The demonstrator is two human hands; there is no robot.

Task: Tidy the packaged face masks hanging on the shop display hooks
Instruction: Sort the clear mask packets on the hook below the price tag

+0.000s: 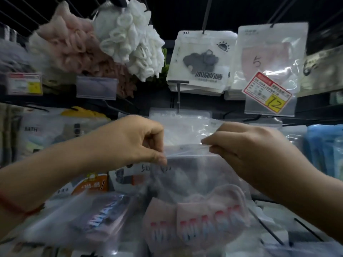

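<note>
A clear plastic mask packet (194,175) with a pink mask printed "MASK" in its lower part hangs in front of me. My left hand (130,140) pinches its top edge at the left corner. My right hand (246,145) pinches the same edge at the right corner. Behind it hangs another clear packet (181,125) on a hook. Above, a white packet with a grey mask picture (200,60) and a clear packet with a pink mask (269,56) hang from hooks.
Pink and white bath puffs (104,43) hang at upper left. A price tag marked 12 (269,93) dangles at right. More mask packets (96,219) lie low at left, blue packs (324,149) at right. Bare black hooks (269,230) stick out lower right.
</note>
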